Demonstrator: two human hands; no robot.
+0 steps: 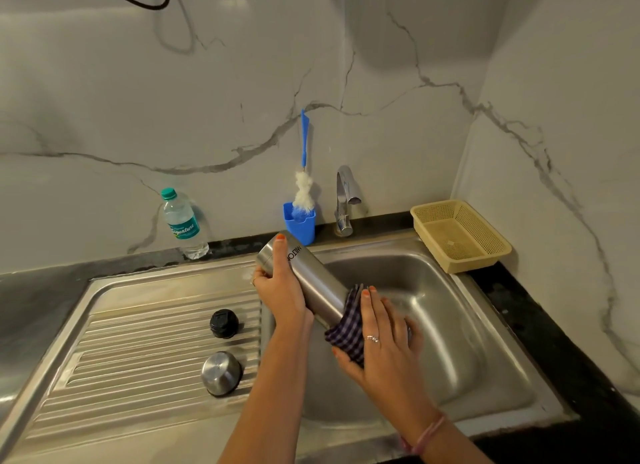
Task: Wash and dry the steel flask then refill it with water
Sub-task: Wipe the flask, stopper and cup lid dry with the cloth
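Marble-veined wall panels [242,82] back a dark counter with a steel sink unit let into it, and I read the scene from the left. Against the wall stands a clear water bottle [181,222] with a green cap, upright on the counter's back edge. On the ribbed draining board [121,342] I see a black stopper [224,323] and, nearer me, a domed steel cap [221,373], apart from each other. My left hand [277,290] has its fingers curled round the far end of the steel flask [308,276], thumb lying along the printed side. I hold the flask tilted over the basin's left edge, its far end raised toward the wall and its near end dipping toward me. That near end is wrapped in a checked cloth [346,328], and my right hand [384,335] cups the cloth against the flask, fingers bent over it and a ring showing on one. Behind the flask a blue holder [300,222] carries a bottle brush [304,186] with its blue handle standing up against the wall. Just right of it rises the chrome tap [344,200]. The sink basin [450,325] lies below my right hand. At the far right corner a beige mesh basket [460,235] sits on the counter, overlapping the basin's rim.
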